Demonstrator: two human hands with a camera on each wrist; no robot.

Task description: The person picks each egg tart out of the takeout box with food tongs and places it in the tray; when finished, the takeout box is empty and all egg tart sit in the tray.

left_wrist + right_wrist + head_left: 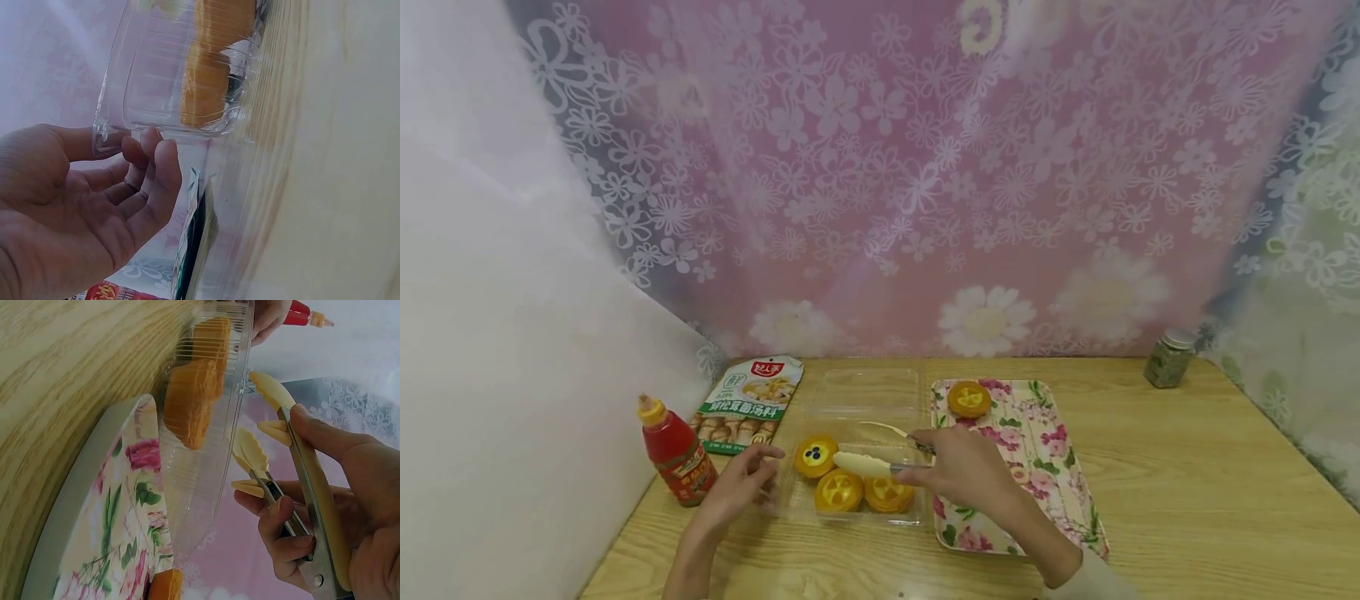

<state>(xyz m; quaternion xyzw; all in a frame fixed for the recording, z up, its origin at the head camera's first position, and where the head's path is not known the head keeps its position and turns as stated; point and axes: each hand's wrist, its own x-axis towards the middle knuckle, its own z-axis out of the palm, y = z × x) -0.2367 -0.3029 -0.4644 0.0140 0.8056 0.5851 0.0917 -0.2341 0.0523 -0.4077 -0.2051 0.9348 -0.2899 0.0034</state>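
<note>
Fingers of your right hand (962, 468) are wrapped round the tongs (314, 487), thumb on one arm, fingers on the other. Tong jaws stand apart, cream tips over the clear box (842, 428). Head view: one tip sits above the gap between the berry tart (816, 456) and its neighbours, the other farther back.

Your left hand (745, 483) is palm up to the box's left side, fingers loosely bent. Fingertips are right at the plastic edge; can't tell from these views whether they touch.

Box lies open on the table (1187, 475), lid (865, 392) folded back away from you. Inside: berry tart at left, plus two yellow-topped tarts (838, 492) side by side along the near wall.

Floral tray (1047, 450) is just right of the box, partly under your right forearm. Single tart (968, 400) sits on it, far left corner.

Left of your left hand: red bottle (679, 457), upright, yellow cap. Green-and-white packet (748, 404) lies behind it, left of the lid. Small jar (1168, 360) stands well apart at the far right. Flower-print curtain (925, 183) hangs behind everything.
</note>
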